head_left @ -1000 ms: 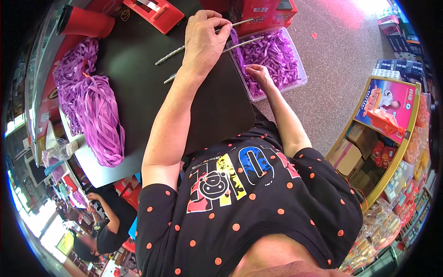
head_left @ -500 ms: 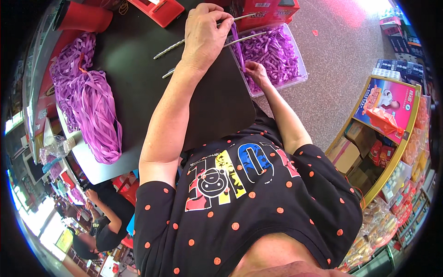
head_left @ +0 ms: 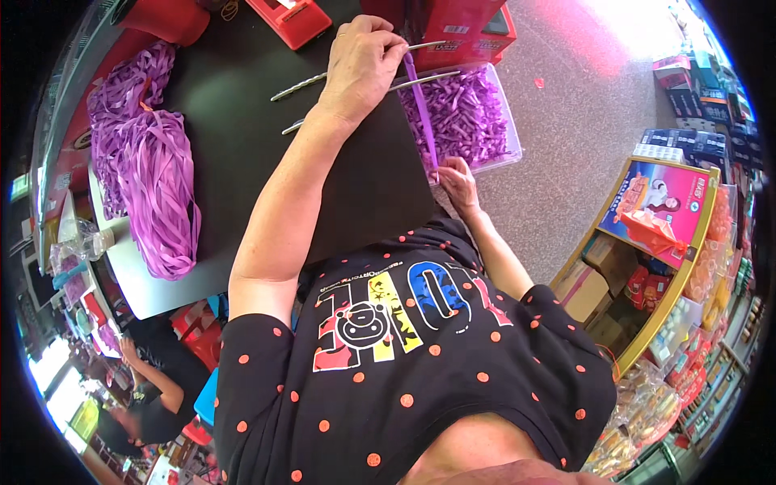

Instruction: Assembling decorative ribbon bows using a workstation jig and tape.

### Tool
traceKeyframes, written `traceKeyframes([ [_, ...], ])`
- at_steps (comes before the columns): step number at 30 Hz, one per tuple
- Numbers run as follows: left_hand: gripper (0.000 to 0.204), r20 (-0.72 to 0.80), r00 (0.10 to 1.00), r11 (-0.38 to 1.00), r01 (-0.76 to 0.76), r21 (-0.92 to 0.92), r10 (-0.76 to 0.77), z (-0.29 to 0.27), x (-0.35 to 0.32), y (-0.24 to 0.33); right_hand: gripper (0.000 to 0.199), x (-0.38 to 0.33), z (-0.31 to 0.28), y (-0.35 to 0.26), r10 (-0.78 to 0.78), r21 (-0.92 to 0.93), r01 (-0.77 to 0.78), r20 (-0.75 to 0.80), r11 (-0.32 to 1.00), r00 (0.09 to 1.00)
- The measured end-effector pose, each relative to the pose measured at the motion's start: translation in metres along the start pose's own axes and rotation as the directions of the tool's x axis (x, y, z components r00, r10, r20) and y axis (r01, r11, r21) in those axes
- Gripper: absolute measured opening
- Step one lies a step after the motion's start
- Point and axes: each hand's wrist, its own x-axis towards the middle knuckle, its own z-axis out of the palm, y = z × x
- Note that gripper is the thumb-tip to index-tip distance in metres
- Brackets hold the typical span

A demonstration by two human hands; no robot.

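Observation:
A narrow purple ribbon (head_left: 423,117) runs taut between my two hands. My left hand (head_left: 360,71) is closed, pinching the ribbon's upper end between thumb and fingertips beside two thin metal rods (head_left: 301,86). The rods pass beneath that hand, reaching out over the table's right edge. My right hand (head_left: 459,186) pinches the ribbon's lower end near the corner of a clear plastic box (head_left: 512,153). Short folded purple ribbon pieces (head_left: 467,121) fill this box. On the left of the black tabletop (head_left: 234,153) lies a long, loose hank of purple ribbon (head_left: 158,190).
A red box (head_left: 465,48) stands behind the plastic box. Toward the table's far side are a red device (head_left: 289,20) and a red cylinder (head_left: 174,20). A display shelf (head_left: 638,259) is at right. Another person (head_left: 153,380) sits at lower left.
My right hand has drawn toward my body, and a longer stretch of ribbon shows between my hands. My left hand stays at the rods. The whole view has shifted slightly.

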Motion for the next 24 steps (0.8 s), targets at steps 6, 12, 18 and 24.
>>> traceKeyframes([
  [6, 0.015, 0.018, 0.999, 0.999, -0.052, 0.011, 0.052, 0.006, 0.003, -0.007, 0.016, -0.055, -0.041, -0.034, -0.044, -0.127, 0.037, -0.055, 0.991, 0.998],
  [12, 0.016, 0.005, 1.0, 1.0, 0.003, 0.016, -0.003, 0.004, 0.0, -0.007, 0.018, -0.066, -0.091, -0.139, -0.348, -0.319, 0.339, 0.03, 0.885, 0.937],
  [18, 0.015, -0.027, 1.0, 0.998, -0.011, 0.063, 0.012, 0.008, 0.0, -0.009, 0.023, -0.082, -0.095, -0.155, -0.303, -0.031, 0.304, 0.038, 0.952, 0.952],
  [24, 0.014, -0.042, 0.999, 0.994, -0.008, 0.106, 0.012, 0.009, -0.001, -0.009, 0.037, -0.1, -0.091, -0.161, 0.044, 0.124, -0.043, -0.004, 0.991, 0.999],
])
